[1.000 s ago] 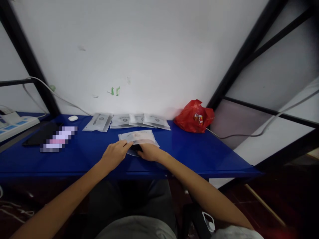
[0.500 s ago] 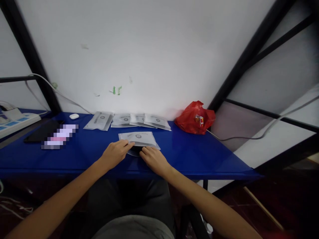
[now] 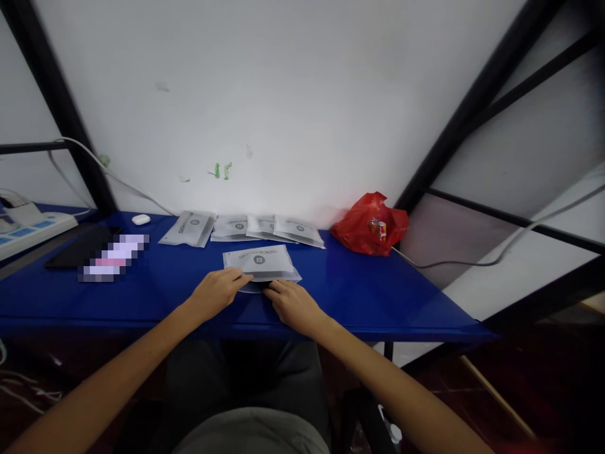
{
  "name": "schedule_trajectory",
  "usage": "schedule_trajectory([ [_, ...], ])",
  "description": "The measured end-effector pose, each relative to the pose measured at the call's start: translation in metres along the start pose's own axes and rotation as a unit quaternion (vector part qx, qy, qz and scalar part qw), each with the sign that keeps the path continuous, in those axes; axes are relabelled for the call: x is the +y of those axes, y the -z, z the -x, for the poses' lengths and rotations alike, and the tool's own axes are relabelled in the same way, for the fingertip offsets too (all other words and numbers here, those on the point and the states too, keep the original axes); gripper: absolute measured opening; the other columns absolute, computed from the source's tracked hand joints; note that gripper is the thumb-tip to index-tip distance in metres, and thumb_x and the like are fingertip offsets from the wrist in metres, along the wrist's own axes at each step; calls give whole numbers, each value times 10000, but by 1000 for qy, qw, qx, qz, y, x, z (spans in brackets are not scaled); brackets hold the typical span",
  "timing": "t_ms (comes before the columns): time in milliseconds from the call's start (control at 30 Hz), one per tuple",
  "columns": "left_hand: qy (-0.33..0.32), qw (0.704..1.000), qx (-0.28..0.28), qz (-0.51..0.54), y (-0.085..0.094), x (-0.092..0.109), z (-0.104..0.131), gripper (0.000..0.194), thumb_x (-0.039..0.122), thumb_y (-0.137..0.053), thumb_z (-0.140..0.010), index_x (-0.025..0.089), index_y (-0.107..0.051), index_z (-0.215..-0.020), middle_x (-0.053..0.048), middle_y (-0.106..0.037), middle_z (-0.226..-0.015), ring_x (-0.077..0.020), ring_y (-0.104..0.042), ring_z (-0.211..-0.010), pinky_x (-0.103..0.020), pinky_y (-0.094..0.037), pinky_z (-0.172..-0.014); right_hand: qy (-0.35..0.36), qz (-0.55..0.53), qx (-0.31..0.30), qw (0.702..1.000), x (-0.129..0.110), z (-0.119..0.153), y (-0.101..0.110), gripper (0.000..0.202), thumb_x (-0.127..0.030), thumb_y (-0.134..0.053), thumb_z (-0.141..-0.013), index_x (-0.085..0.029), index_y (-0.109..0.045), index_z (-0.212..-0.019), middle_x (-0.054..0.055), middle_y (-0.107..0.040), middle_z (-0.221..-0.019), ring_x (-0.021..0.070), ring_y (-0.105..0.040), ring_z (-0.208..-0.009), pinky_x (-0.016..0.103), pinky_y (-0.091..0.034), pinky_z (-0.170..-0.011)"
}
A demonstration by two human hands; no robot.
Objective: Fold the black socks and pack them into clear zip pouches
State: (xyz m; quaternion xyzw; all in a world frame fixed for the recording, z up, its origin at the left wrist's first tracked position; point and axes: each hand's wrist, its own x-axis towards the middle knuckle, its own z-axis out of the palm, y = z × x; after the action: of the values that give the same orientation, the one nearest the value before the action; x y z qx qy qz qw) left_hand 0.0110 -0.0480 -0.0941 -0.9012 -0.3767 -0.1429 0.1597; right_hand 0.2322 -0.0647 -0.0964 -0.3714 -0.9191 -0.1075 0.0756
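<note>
A frosted plastic bag (image 3: 258,258) with a round dark logo and printed lettering lies in front of me on the blue table. My left hand (image 3: 221,290) pinches the near left edge of this bag, its index finger stretched along the edge. At the near right edge, my right hand (image 3: 290,302) has its fingers curled and closed on the bag's mouth. Something black (image 3: 263,285) shows in the gap between my two hands, at the bag's near opening; most of it is hidden inside or under the plastic.
Several similar bags (image 3: 299,232) lie along the wall. A red plastic bag (image 3: 368,224) sits at the back right. To the left are a white earphone case (image 3: 140,219), a dark tablet-like slab (image 3: 80,246), a blurred-out phone-like thing (image 3: 113,257) and a power strip (image 3: 40,233).
The bag's upper face has risen and bulged a little, showing more of its print. The black thing at the opening shows less. Both hands have stayed nearly in place.
</note>
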Motion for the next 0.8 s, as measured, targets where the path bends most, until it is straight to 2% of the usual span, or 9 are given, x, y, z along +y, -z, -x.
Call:
schedule_trajectory([
  [233,-5,1000,-9,-8,1,0,0,408,19,-431,-837,198,-573,-1175,-44,-626,-896,-153,-598,-843,-249,-486,-727,-49,10,16,999,-3,1,4,253,-256,-459,-906,-129,-583,-1087,117,-589,-1025,226,-556,-949,349,-451,-800],
  [367,-1,1000,-13,-11,1,2,0,402,22,-453,-835,212,-580,-1166,-40,-626,-901,-149,-597,-843,-244,-475,-740,-75,49,14,996,-4,0,6,279,-337,-464,-906,-115,-614,-983,120,-593,-943,243,-550,-918,364,-434,-788],
  [500,2,1000,-8,-13,1,3,0,328,72,-467,-860,202,-594,-1133,-41,-609,-861,-155,-586,-819,-251,-471,-719,-63,54,43,996,-3,-1,9,281,-306,-416,-931,-145,-627,-838,83,-594,-830,200,-553,-824,321,-410,-727],
  [633,-6,1000,8,-4,2,4,2,240,145,-442,-897,186,-608,-1066,-54,-593,-899,-168,-567,-841,-281,-468,-737,-51,31,101,993,-1,-4,12,238,-265,-410,-936,-159,-622,-919,77,-588,-838,187,-537,-813,309,-395,-709],
  [800,6,999,-12,36,0,0,9,275,214,-464,-903,187,-545,-1164,-68,-580,-1014,-185,-559,-920,-301,-464,-788,-33,-22,52,998,5,-6,6,214,-299,-481,-910,-164,-638,-964,80,-586,-921,188,-538,-875,318,-421,-764],
])
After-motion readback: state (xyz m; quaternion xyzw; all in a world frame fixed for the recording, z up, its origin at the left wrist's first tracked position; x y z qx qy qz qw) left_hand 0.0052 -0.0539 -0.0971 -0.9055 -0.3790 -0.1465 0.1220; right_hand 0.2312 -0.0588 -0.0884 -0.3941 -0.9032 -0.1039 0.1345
